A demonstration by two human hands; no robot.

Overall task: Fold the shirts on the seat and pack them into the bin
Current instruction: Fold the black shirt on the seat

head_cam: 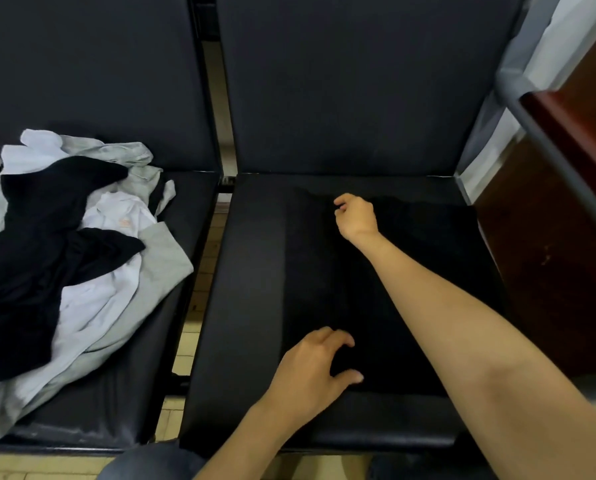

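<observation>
A black shirt [410, 289] lies spread flat on the black right seat [248, 306], hard to tell from the cushion. My right hand [355, 216] reaches to its far edge and pinches the cloth there with curled fingers. My left hand [313, 368] sits at the shirt's near edge, fingers and thumb curled onto the fabric. On the left seat [172, 323] lies a loose heap of shirts [82, 254], white, grey and black, tangled together. No bin is in view.
A gap between the two seats shows tiled floor [199, 289]. A dark wooden cabinet [566, 237] with a grey metal rail [545, 140] stands close on the right. Both seat backs [341, 81] rise behind.
</observation>
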